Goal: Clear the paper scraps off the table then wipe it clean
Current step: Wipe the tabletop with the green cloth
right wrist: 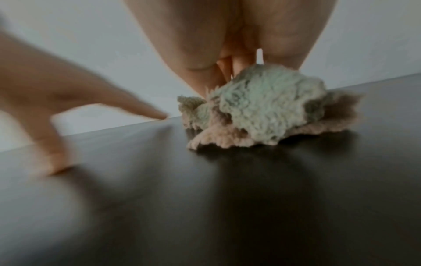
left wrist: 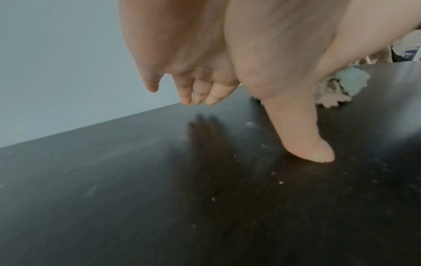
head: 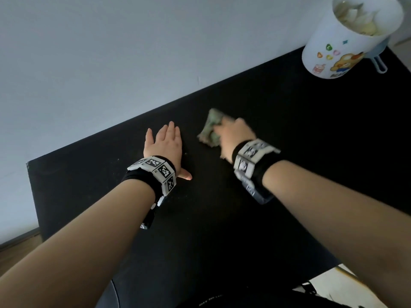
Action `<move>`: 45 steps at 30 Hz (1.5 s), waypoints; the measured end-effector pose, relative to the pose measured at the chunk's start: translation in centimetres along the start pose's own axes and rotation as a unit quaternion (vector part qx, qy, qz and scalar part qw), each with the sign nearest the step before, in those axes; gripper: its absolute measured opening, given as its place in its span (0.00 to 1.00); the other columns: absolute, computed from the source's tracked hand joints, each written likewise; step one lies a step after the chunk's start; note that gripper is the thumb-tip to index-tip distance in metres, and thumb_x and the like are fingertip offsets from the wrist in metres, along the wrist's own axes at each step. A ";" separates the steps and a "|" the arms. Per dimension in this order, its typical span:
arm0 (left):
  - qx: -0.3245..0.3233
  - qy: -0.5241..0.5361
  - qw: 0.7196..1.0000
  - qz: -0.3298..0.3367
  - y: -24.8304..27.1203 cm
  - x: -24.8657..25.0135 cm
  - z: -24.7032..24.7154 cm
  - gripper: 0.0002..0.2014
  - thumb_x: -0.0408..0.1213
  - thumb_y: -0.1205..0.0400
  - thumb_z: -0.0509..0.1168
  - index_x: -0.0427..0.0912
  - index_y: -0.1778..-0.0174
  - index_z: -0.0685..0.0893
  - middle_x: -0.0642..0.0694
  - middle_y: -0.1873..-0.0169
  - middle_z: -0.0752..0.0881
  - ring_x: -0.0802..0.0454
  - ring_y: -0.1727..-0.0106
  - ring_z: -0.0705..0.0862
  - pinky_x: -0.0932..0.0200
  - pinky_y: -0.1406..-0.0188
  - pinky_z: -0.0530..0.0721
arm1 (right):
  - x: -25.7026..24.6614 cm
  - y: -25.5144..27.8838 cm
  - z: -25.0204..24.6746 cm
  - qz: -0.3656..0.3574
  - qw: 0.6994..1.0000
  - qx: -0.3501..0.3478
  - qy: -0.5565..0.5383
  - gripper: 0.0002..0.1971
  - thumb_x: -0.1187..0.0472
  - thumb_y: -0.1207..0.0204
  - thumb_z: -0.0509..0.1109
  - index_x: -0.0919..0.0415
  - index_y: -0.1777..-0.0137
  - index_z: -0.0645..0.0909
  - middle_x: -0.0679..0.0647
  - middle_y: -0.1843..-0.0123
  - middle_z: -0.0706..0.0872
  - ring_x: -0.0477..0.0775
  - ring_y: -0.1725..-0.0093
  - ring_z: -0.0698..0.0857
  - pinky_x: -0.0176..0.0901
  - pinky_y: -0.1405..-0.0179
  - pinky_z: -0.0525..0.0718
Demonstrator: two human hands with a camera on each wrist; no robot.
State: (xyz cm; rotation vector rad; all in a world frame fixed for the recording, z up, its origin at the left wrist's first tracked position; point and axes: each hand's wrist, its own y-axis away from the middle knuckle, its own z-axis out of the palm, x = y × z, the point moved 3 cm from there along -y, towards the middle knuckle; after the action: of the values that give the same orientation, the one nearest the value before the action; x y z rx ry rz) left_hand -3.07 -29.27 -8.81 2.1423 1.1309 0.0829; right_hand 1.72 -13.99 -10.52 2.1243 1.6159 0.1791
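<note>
A crumpled green cloth [head: 210, 127] lies on the black table [head: 222, 218] near the far edge. My right hand [head: 232, 132] covers its right side and grips it, blurred by motion. In the right wrist view the cloth [right wrist: 262, 109] is bunched under my right hand [right wrist: 227, 72], with the thumb and fingers down on it. My left hand [head: 164, 140] rests open on the table left of the cloth, thumb spread. In the left wrist view the left hand [left wrist: 239, 77] has straight fingers, and its thumb tip [left wrist: 318, 154] touches the table. Tiny white specks [left wrist: 281, 182] dot the surface.
A white bin [head: 347, 45] with cartoon stickers stands at the table's far right corner and holds pale paper scraps [head: 355, 14]. A light blue handled object [head: 379, 63] sits behind it. A grey wall runs along the table's far edge. Floor shows at the bottom right.
</note>
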 end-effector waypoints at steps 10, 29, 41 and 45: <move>-0.057 0.038 0.998 -0.006 5.0 0.0 4.4 0.67 0.66 0.38 0.75 0.39 0.17 0.38 0.41 0.17 0.38 0.45 0.16 0.40 0.38 0.19 0.42 | 3.8 2.1 0.8 0.073 0.996 0.026 -0.032 0.23 0.61 0.24 0.69 0.50 0.28 0.74 0.56 0.29 0.77 0.60 0.34 0.79 0.50 0.34 0.79; -0.044 0.064 0.997 0.016 4.5 -0.5 5.4 0.70 0.63 0.41 0.78 0.38 0.17 0.38 0.42 0.17 0.37 0.46 0.16 0.41 0.44 0.18 0.46 | -0.5 0.4 -0.4 0.027 0.999 0.019 -0.006 0.23 0.58 0.26 0.72 0.55 0.31 0.78 0.59 0.33 0.82 0.62 0.34 0.81 0.50 0.37 0.79; -0.041 0.096 0.992 -0.071 5.4 -2.6 7.0 0.72 0.72 0.43 0.72 0.37 0.18 0.35 0.36 0.18 0.36 0.41 0.17 0.38 0.41 0.18 0.42 | -4.5 -1.1 0.7 -0.120 0.992 0.011 0.038 0.21 0.61 0.23 0.68 0.51 0.30 0.77 0.53 0.28 0.78 0.59 0.31 0.78 0.52 0.32 0.78; -0.043 0.071 0.994 -0.070 5.2 -3.3 7.0 0.73 0.76 0.45 0.69 0.38 0.18 0.37 0.37 0.18 0.40 0.42 0.16 0.42 0.39 0.18 0.43 | -3.9 -5.5 -2.7 -0.017 0.998 0.023 0.064 0.17 0.60 0.22 0.67 0.62 0.34 0.78 0.61 0.34 0.81 0.62 0.34 0.80 0.49 0.37 0.77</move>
State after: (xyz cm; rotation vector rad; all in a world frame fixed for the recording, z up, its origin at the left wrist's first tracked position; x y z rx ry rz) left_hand 1.08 -37.52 -10.02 2.0012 1.3315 0.2185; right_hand -5.33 -15.82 -9.85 2.1577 1.7424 0.2746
